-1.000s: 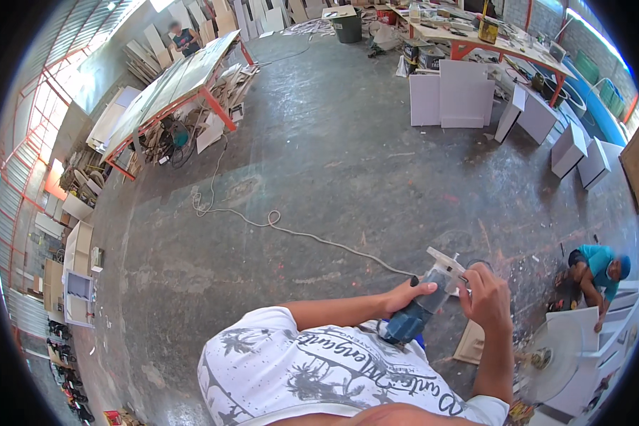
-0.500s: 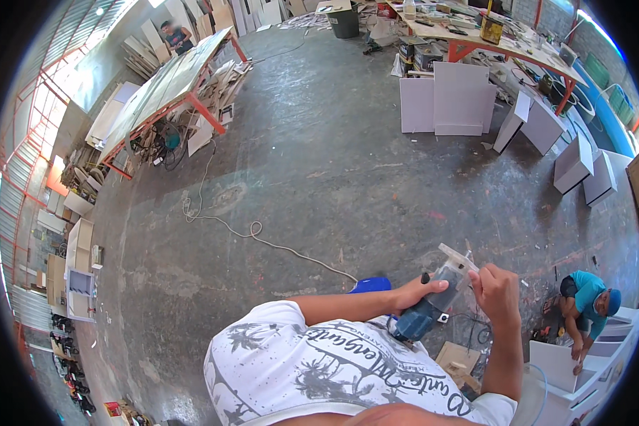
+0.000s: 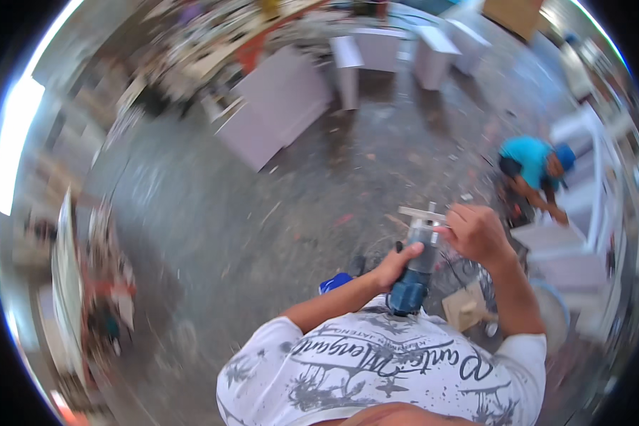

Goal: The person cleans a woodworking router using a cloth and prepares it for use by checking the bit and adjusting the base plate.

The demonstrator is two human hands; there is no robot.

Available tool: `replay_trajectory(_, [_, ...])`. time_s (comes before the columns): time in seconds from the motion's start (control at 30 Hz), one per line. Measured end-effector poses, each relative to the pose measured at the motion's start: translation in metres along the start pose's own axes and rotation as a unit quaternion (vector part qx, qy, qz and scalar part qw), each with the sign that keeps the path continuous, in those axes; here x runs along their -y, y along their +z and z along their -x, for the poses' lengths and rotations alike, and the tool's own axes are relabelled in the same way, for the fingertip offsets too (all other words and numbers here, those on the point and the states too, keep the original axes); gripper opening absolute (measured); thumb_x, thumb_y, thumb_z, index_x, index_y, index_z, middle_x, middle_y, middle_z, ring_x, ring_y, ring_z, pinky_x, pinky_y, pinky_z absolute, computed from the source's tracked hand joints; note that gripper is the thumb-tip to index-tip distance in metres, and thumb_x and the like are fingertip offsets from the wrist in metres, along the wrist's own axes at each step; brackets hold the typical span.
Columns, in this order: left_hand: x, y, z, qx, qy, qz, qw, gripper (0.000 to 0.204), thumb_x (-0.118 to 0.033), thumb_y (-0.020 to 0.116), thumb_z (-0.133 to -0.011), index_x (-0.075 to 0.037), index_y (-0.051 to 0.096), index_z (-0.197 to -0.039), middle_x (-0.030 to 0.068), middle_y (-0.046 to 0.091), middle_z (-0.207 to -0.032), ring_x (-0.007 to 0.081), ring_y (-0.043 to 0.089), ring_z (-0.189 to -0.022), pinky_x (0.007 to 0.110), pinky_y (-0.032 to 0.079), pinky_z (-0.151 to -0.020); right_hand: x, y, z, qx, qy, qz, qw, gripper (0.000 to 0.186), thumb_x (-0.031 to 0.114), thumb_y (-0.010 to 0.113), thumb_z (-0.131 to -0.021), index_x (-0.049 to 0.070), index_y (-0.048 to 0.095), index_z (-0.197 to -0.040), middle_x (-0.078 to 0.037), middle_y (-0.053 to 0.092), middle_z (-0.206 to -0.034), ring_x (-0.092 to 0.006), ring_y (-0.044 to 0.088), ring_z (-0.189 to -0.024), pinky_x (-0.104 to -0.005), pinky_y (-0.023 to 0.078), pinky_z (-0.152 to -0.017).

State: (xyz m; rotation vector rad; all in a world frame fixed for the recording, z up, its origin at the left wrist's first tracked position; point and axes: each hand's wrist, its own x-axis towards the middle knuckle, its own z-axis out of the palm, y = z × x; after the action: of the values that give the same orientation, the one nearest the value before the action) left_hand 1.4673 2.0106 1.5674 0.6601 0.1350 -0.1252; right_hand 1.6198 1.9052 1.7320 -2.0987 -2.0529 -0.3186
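A trim router (image 3: 410,290) with a dark blue-teal motor body is held in front of my chest, its base end pointing away from me. My left hand (image 3: 396,267) wraps around the body from the left, thumb lying across it. At the far end sits a pale, see-through base plate (image 3: 413,214), where a short metal piece sticks out. My right hand (image 3: 476,233) is closed, with thumb and fingertips pinched at the right side of the router near that base. The exact part under these fingertips is hidden.
A person in a turquoise shirt (image 3: 529,160) crouches at the right beside white cabinet panels (image 3: 557,238). Pale boards (image 3: 284,106) stand ahead near a cluttered workbench (image 3: 220,60). A wooden piece (image 3: 465,305) lies below my right forearm. Another bench (image 3: 67,284) is at the far left.
My view has swung to the right, so the boards and the crouching person appear farther left and higher. Both hands stay on the router, which now points more directly away from me.
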Motion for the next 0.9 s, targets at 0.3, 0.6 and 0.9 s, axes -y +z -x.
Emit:
replay_trajectory(0.3, [0.145,0.158,-0.143,0.016,-0.08,-0.024,0.996,0.09,-0.079,0.056,-0.085,0.0,0.061,-0.127,0.0163,0.069,-0.114,0.0281,0.072,-0.091,0.052,0.064,-0.074,-0.147,-0.089,0.219,0.055,0.086,-0.033,0.994,0.021,0.022,0.07,-0.089,0.008,0.06,-0.079,-0.008,0.059,-0.077,-0.0305,0.066,-0.068,-0.0434,0.052,-0.058])
replay_trajectory(0.6, [-0.172,0.29,-0.821,0.004,-0.086,-0.058,0.995,0.085,-0.074,0.058,-0.086,-0.004,0.052,-0.133,0.0194,0.068,-0.106,0.0303,0.073,-0.083,0.049,0.065,-0.067,-0.857,-0.182,0.08,-0.072,0.115,0.011,0.991,0.021,0.022,0.066,-0.094,0.008,0.06,-0.08,-0.008,0.06,-0.074,-0.0291,0.067,-0.068,-0.0416,0.053,-0.058])
replay_trajectory(0.9, [-0.502,0.251,-1.357,-0.011,-0.046,-0.054,0.997,0.083,-0.073,0.056,-0.088,-0.003,0.055,-0.131,0.0162,0.069,-0.11,0.0226,0.071,-0.085,0.037,0.061,-0.069,-1.452,-0.187,-0.192,0.011,0.042,-0.021,0.999,0.026,0.03,0.069,-0.094,0.01,0.06,-0.08,-0.006,0.057,-0.071,-0.0279,0.065,-0.065,-0.0422,0.05,-0.055])
